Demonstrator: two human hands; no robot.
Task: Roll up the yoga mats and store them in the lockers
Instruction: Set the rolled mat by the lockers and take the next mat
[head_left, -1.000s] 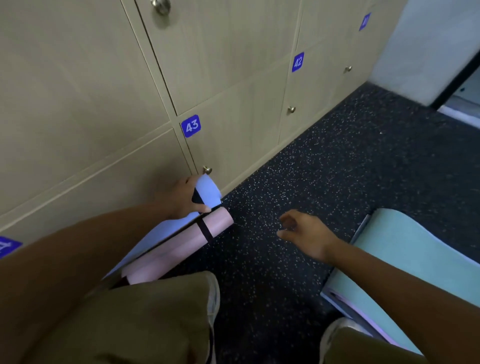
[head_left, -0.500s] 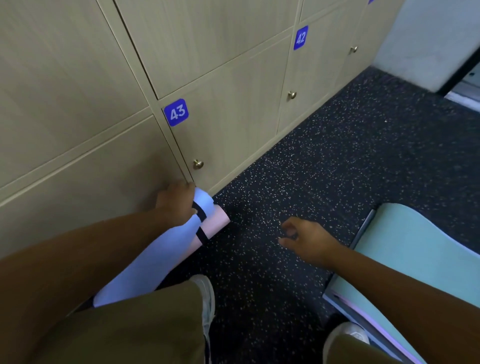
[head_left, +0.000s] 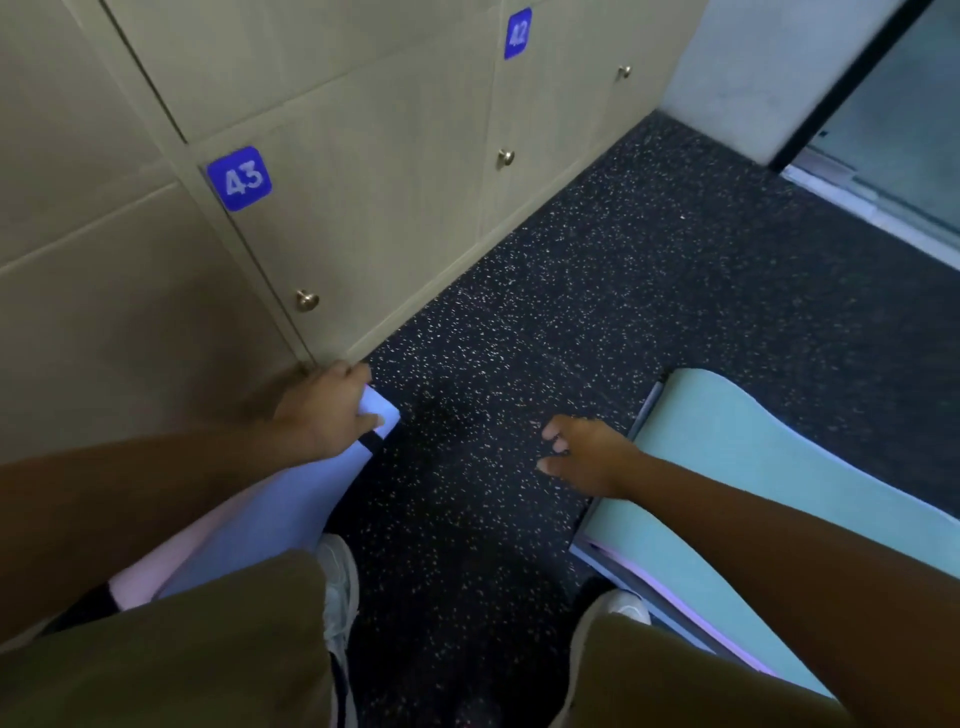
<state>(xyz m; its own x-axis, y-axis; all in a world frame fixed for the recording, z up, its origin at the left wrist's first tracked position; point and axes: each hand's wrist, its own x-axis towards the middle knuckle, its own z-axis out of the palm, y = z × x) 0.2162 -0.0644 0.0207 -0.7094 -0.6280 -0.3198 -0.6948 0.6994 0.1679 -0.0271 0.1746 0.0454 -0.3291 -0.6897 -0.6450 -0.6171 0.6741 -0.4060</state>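
A rolled lavender and pink yoga mat (head_left: 291, 499) bound by a black strap lies low along the base of the lockers. My left hand (head_left: 327, 410) grips its far end, right at the foot of the post beside locker 43 (head_left: 363, 218). A flat stack of mats, teal on top (head_left: 753, 499), lies on the floor at the right. My right hand (head_left: 582, 457) hovers over the floor by the teal mat's left edge, fingers loosely curled, holding nothing.
Beige locker doors with round metal knobs (head_left: 307, 300) fill the left and back, all closed; locker 42 (head_left: 545, 104) stands further along. Dark speckled rubber floor (head_left: 597, 312) runs between. A glass door frame (head_left: 883, 156) sits at the far right. My knees and white shoes are at the bottom.
My left hand has brought the rolled mat's end lower, down to the base of the lockers. The right hand has stayed near the teal mat's edge.
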